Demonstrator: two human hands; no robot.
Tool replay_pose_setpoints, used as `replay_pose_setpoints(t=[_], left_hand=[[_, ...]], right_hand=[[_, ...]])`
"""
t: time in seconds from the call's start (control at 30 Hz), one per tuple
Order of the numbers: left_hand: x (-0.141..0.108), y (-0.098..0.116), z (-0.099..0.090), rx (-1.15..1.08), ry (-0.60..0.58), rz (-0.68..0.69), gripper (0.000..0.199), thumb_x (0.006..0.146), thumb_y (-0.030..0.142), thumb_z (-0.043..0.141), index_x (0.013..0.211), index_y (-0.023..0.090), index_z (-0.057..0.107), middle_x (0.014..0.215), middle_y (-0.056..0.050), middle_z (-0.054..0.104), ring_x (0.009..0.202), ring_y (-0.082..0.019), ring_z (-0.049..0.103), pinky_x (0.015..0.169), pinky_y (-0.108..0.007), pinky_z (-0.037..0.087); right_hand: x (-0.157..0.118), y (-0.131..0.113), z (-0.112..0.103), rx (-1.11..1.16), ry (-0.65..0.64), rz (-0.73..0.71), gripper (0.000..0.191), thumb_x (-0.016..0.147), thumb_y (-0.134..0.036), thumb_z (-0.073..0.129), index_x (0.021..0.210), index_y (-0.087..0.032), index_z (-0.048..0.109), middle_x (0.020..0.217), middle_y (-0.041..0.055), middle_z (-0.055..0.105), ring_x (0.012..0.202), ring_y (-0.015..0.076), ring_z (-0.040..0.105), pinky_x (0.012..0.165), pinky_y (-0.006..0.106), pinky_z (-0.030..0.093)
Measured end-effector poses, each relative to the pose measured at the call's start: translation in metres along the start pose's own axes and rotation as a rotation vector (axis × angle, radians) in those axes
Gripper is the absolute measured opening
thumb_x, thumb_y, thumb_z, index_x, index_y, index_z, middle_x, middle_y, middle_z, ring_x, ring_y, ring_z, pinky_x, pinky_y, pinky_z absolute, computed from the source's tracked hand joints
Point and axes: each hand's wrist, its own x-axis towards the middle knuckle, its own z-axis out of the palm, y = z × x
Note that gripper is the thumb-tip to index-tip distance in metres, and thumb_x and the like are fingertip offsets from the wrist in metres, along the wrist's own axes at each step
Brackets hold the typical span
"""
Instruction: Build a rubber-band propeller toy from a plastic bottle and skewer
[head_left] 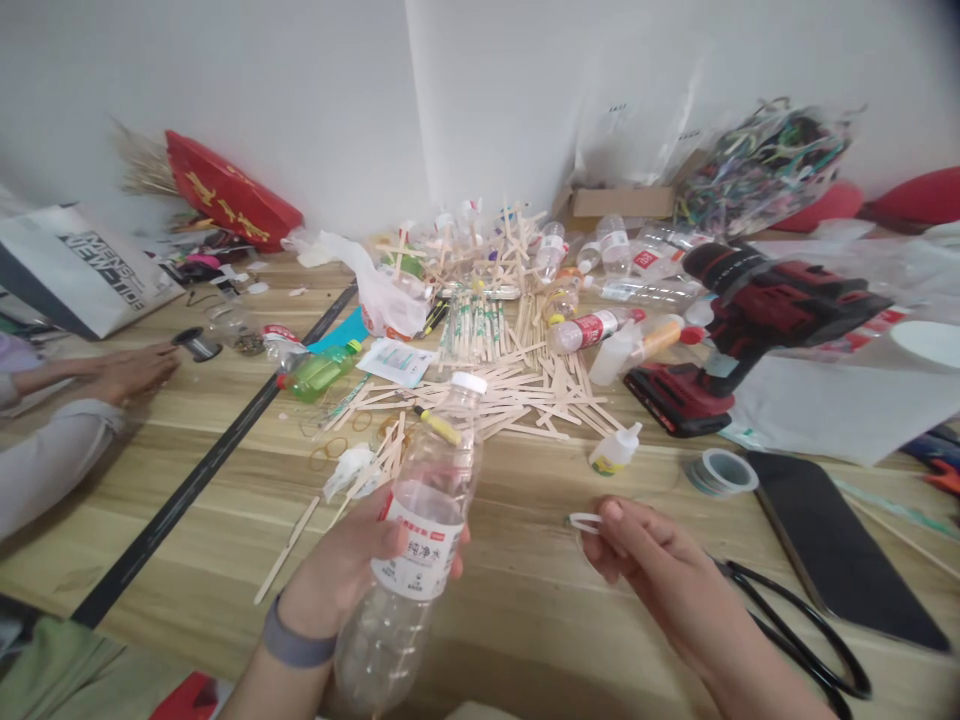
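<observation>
Currently the left hand [364,540] clasps a bottle [417,550], cap [469,384] tilted away; apart, to its right, the right hand [656,550] pinches a white strip [585,521].

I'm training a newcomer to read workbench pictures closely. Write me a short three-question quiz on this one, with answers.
1. Fill in the colour: the left hand grips a clear bottle topped by a ____ cap.
2. True or false: the right hand holds the glue bottle.
3. Which power tool stands beyond the tape roll?

Key:
1. White.
2. False; it pinches a small white loop.
3. The red-and-black drill.
</observation>
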Motion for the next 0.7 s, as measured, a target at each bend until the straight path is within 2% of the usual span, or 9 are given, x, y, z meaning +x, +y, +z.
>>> replay_pose_setpoints(t=[0.17, 0.3, 0.4, 0.5, 0.6, 0.7], left_hand=[[-0.01, 0.009, -0.01, 0.012, 0.1, 0.088, 0.064, 0.068, 0.047, 0.079, 0.122, 0.017, 0.061, 0.094, -0.008, 0.071, 0.073, -0.02, 0.068, 0.064, -0.027, 0.048], [-0.016, 0.013, -0.011, 0.053, 0.16, 0.062, 0.067, 0.067, 0.045, 0.081, 0.124, 0.016, 0.061, 0.094, -0.01, 0.071, 0.075, -0.021, 0.068, 0.063, -0.027, 0.047], [-0.017, 0.014, -0.013, 0.048, 0.188, 0.093, 0.067, 0.066, 0.046, 0.082, 0.122, 0.017, 0.062, 0.092, -0.009, 0.072, 0.073, -0.021, 0.068, 0.065, -0.029, 0.048], [-0.018, 0.014, -0.016, 0.057, 0.178, 0.077, 0.063, 0.066, 0.045, 0.082, 0.12, 0.018, 0.064, 0.092, -0.009, 0.073, 0.073, -0.021, 0.068, 0.065, -0.028, 0.048], [-0.018, 0.013, -0.014, 0.062, 0.149, 0.045, 0.062, 0.066, 0.044, 0.083, 0.119, 0.017, 0.064, 0.092, -0.009, 0.072, 0.073, -0.021, 0.069, 0.062, -0.027, 0.048], [-0.015, 0.013, -0.006, 0.071, 0.15, 0.049, 0.062, 0.067, 0.043, 0.082, 0.12, 0.017, 0.063, 0.093, -0.009, 0.072, 0.074, -0.021, 0.068, 0.065, -0.028, 0.048]], right_hand=[[-0.004, -0.007, -0.024, 0.165, 0.278, 0.07, 0.05, 0.068, -0.067, 0.075, 0.062, -0.018, 0.062, 0.058, 0.0023, 0.056, 0.054, 0.0134, 0.043, 0.053, 0.028, 0.036], [-0.008, -0.011, -0.054, 0.153, 0.416, 0.135, 0.053, 0.05, -0.068, 0.082, 0.058, -0.021, 0.061, 0.056, 0.0026, 0.053, 0.051, 0.014, 0.042, 0.045, 0.029, 0.038], [-0.014, -0.01, -0.084, 0.229, 0.463, 0.12, 0.049, 0.054, -0.064, 0.083, 0.054, -0.024, 0.056, 0.054, 0.0009, 0.047, 0.046, 0.0116, 0.037, 0.041, 0.031, 0.037], [-0.022, -0.005, -0.109, 0.277, 0.439, 0.079, 0.043, 0.067, -0.062, 0.079, 0.056, -0.027, 0.056, 0.055, 0.0006, 0.043, 0.049, 0.0113, 0.041, 0.046, 0.034, 0.04], [-0.027, -0.005, -0.113, 0.267, 0.435, 0.04, 0.042, 0.075, -0.063, 0.072, 0.057, -0.028, 0.057, 0.054, 0.0002, 0.038, 0.049, 0.0118, 0.041, 0.049, 0.038, 0.039], [-0.024, -0.01, -0.096, 0.315, 0.469, 0.02, 0.048, 0.075, -0.059, 0.073, 0.052, -0.026, 0.048, 0.055, 0.0003, 0.038, 0.049, 0.0125, 0.037, 0.047, 0.035, 0.038]])
